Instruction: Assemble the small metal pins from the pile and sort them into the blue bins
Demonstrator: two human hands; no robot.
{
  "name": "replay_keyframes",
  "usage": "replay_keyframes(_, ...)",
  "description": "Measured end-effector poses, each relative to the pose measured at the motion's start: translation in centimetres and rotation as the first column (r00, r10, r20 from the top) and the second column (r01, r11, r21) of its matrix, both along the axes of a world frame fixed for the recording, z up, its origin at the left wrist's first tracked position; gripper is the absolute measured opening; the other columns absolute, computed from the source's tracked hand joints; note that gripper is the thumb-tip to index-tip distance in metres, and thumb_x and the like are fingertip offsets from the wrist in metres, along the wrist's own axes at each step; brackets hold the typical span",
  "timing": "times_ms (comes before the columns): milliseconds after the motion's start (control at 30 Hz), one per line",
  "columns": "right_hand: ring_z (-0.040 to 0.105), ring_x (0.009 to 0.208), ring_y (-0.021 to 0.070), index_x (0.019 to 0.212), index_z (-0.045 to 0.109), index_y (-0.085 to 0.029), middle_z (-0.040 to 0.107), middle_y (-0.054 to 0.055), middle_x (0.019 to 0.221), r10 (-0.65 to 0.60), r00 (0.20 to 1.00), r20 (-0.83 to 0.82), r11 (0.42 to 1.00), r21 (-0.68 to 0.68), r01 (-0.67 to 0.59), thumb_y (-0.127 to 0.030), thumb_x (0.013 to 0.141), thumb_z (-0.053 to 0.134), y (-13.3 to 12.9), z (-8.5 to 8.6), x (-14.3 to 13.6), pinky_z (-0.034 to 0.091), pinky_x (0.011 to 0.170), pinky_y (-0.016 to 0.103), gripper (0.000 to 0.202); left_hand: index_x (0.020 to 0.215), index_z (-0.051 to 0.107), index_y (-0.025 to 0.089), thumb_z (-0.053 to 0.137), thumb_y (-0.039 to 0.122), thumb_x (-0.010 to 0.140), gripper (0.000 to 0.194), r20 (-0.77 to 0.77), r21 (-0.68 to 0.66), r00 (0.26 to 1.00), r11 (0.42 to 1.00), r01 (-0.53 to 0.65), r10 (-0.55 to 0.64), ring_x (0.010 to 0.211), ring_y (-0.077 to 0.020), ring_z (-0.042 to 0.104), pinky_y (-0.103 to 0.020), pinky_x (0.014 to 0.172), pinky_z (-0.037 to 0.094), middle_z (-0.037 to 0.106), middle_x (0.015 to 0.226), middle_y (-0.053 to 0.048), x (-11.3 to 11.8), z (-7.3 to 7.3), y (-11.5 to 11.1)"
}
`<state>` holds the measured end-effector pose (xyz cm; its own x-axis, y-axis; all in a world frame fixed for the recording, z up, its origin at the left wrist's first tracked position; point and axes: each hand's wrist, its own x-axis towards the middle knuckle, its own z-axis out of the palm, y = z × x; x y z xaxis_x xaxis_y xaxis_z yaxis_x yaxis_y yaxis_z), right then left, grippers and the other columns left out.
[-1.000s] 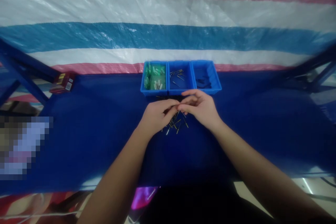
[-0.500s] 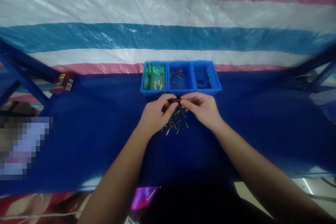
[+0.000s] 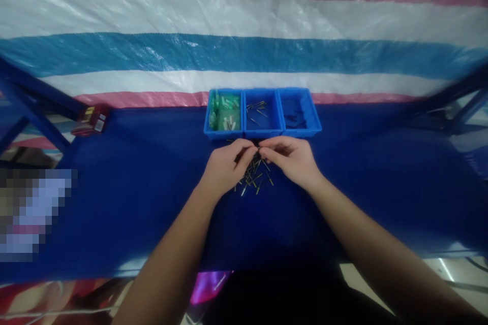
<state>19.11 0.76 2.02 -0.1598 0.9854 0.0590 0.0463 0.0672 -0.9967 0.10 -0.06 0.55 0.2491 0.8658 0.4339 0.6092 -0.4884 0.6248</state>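
Observation:
My left hand (image 3: 227,165) and my right hand (image 3: 292,158) meet fingertip to fingertip over the blue table, each closed in a pinch. What sits between the fingertips is too small and hidden to name. Just below them lies a loose pile of thin metal pins (image 3: 254,177), partly covered by my left hand. Beyond my hands stand three joined blue bins: the left bin (image 3: 223,135) holds green bags and small pale pieces, the middle bin (image 3: 264,133) some thin pins, and the right bin (image 3: 305,133) dark slender pieces.
A dark red box (image 3: 91,120) with a white label stands at the left back by a blue metal frame (image 3: 41,106). Behind the table (image 3: 152,177) hangs a striped plastic sheet (image 3: 244,53). A pixelated patch covers the left edge.
My fingertips have come closer together, and the thin piece that showed between them is now mostly hidden. The bins and the pile look unchanged.

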Motion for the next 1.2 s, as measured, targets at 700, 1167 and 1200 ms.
replay_keyframes(700,0.068,0.064,0.0148,0.092,0.079,-0.02,0.076,0.003,0.077,-0.008,0.999,0.052,0.999,0.043,0.006,-0.031,0.078,0.079,-0.05,-0.16,0.1,0.058,0.062,0.032,0.018,0.106,0.068,0.023,0.061,0.028,0.095,0.014,0.038,0.019,0.999,1.0,0.015,-0.015,0.059,-0.0078,0.061,-0.02,0.063,0.047,0.067,0.07,0.005,0.2,-0.04,0.0)
replay_keyframes(1167,0.068,0.064,0.0152,0.089,0.079,-0.021,0.076,0.003,0.076,-0.032,0.989,0.142,0.996,0.086,0.02,-0.036,0.082,0.076,-0.15,-0.33,0.23,0.057,0.063,0.031,0.017,0.105,0.067,0.023,0.061,0.032,0.095,0.015,0.05,-0.001,0.998,1.0,0.027,-0.027,0.061,-0.0081,0.062,-0.019,0.063,0.047,0.068,0.073,0.004,0.2,0.04,-0.01)
replay_keyframes(1200,0.068,0.064,0.0148,0.087,0.079,-0.02,0.076,0.003,0.075,-0.027,0.99,0.141,0.996,0.082,0.016,-0.036,0.083,0.075,-0.11,-0.33,0.27,0.057,0.063,0.031,0.017,0.105,0.067,0.023,0.062,0.031,0.094,0.014,0.062,0.008,0.998,1.0,0.029,-0.03,0.06,-0.0078,0.061,-0.019,0.063,0.048,0.067,0.072,0.005,0.25,0.04,-0.04)
